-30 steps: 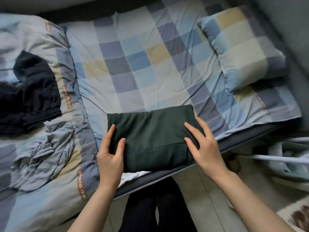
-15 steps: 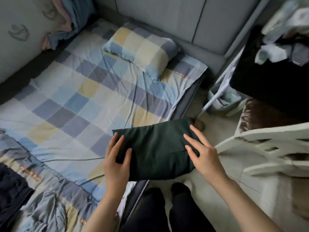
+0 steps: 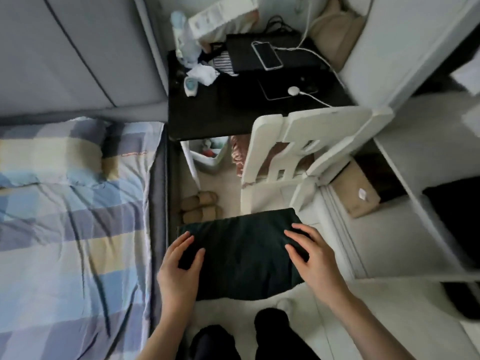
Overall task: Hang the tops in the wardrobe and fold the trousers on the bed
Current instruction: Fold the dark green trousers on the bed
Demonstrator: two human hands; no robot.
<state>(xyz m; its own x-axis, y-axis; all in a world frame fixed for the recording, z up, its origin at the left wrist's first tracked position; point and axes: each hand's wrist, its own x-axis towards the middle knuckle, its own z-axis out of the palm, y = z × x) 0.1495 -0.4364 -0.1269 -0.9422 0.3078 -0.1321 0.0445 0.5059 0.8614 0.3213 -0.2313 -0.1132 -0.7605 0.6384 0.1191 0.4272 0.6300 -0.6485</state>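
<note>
I hold the folded trousers (image 3: 241, 253) off the bed (image 3: 72, 229), over the floor just right of its edge. My left hand (image 3: 179, 266) and right hand (image 3: 311, 258) clasp opposite ends, fingers spread on top, thumbs hidden. Folding looks complete; the next move calls for a level transfer toward the shelf unit (image 3: 405, 203), well right of the bed.

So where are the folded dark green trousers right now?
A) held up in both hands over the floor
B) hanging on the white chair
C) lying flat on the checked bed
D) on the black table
A: the folded dark green trousers sit between the left hand and the right hand, with pale floor beneath, beside the checked bed.
</note>
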